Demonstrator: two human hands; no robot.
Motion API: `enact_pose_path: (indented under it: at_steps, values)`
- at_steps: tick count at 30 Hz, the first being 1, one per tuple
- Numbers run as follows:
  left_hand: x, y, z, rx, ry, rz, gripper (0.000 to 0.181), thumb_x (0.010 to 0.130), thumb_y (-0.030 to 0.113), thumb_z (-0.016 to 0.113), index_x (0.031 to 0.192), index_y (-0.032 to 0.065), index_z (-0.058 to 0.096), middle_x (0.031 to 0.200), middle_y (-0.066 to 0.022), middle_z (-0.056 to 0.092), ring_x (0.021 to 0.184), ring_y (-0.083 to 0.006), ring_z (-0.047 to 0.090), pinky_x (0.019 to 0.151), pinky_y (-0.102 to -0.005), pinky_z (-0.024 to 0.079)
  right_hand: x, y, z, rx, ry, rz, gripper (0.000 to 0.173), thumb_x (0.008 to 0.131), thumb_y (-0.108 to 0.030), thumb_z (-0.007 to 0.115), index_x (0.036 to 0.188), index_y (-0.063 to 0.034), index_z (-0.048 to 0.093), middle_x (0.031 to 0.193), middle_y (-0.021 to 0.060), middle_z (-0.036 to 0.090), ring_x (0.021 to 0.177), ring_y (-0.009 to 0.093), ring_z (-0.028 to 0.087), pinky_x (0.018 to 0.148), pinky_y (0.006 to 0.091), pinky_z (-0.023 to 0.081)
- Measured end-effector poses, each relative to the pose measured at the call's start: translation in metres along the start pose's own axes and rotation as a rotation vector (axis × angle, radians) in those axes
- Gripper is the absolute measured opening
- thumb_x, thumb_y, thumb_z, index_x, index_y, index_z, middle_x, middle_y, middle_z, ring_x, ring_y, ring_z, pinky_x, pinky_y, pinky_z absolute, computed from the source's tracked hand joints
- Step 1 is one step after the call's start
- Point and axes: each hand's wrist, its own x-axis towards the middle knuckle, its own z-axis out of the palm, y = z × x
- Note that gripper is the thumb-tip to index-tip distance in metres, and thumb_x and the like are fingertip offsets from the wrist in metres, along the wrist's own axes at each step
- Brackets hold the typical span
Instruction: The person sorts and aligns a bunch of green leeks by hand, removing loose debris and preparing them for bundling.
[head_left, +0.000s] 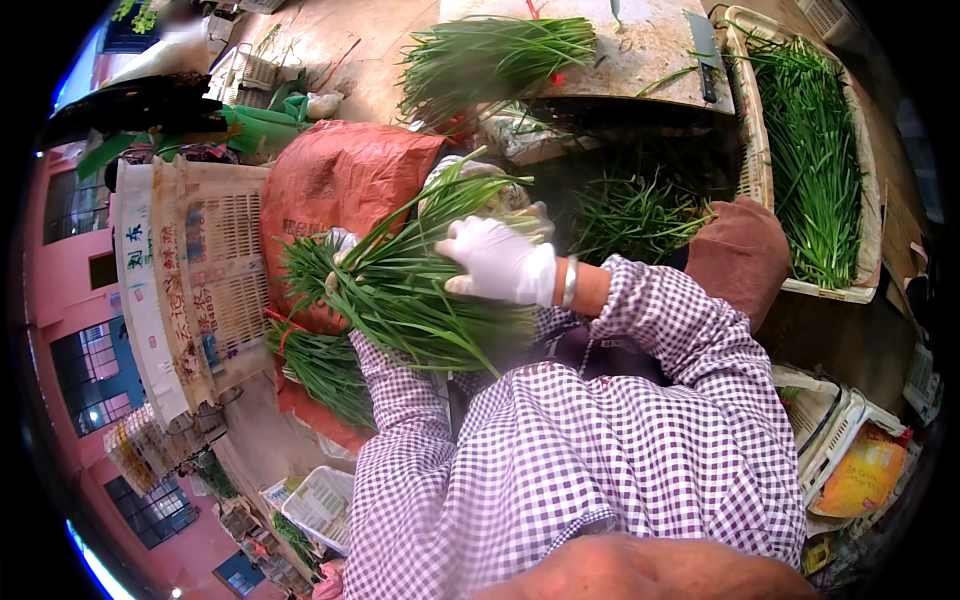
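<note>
A loose bunch of Chinese chives (420, 300) spreads across my lap area, with long green leaves and some paler stalks. My left hand (343, 251), in a light glove, grips it at the left and is mostly covered by the leaves. Over the middle of the bunch is my right hand (499, 259), white-gloved, index finger and thumb spread towards the leaves. Whether it pinches any of them cannot be made out. Below my left hand, a second chive bunch (322, 375) with a red tie rests on an orange woven sack (345, 165).
A tied chive bunch (495, 60) and a cleaver (703, 56) lie on a worn board (645, 45) ahead. Right of it stands a plastic crate (757, 142) full of chives. Loose leaves (630, 217) lie on the ground before me. Stacked crates (195, 277) stand at the left.
</note>
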Motion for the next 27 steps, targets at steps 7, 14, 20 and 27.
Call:
enact_pose_path:
  at_steps: [7,14,20,27]
  values:
    - [-0.006,-0.006,-0.001,0.026,0.041,0.022,0.033,0.09,0.023,0.056,0.118,0.0059,0.057,0.11,-0.0112,0.062,0.097,-0.0243,0.062,0.082,-0.0427,0.054,0.03,-0.04,0.022,0.005,0.015,-0.478,0.055,0.075,-0.022,0.066,0.129,-0.0218,0.055,0.122,0.0126,0.058,0.106,0.03,0.06,0.086,0.0419,0.05]
    - [-0.008,-0.007,-0.001,0.047,0.071,0.048,0.033,0.09,0.024,0.056,0.117,0.0056,0.058,0.11,-0.0118,0.062,0.097,-0.0249,0.062,0.082,-0.0431,0.054,0.046,0.043,-0.042,-0.122,0.25,-0.063,0.047,0.08,-0.027,0.069,0.122,-0.0088,0.058,0.104,0.0144,0.065,0.098,0.032,0.061,0.086,0.0409,0.05]
    - [-0.013,-0.006,-0.005,0.058,0.096,0.075,0.034,0.089,0.025,0.055,0.117,0.0054,0.058,0.109,-0.0122,0.062,0.096,-0.0255,0.063,0.082,-0.0435,0.054,-0.036,0.05,-0.051,0.067,0.453,-0.038,0.02,0.078,-0.023,0.071,0.092,-0.0098,0.064,0.089,0.0094,0.063,0.089,0.031,0.06,0.079,0.0409,0.049]
    - [-0.017,-0.005,-0.011,0.073,0.131,0.107,0.034,0.089,0.026,0.055,0.116,0.0051,0.059,0.109,-0.0128,0.063,0.096,-0.0261,0.063,0.082,-0.0439,0.054,-0.081,0.048,0.003,0.193,0.488,0.216,0.037,0.068,-0.028,0.08,0.091,-0.0039,0.066,0.086,0.011,0.063,0.084,0.03,0.06,0.075,0.0379,0.049]
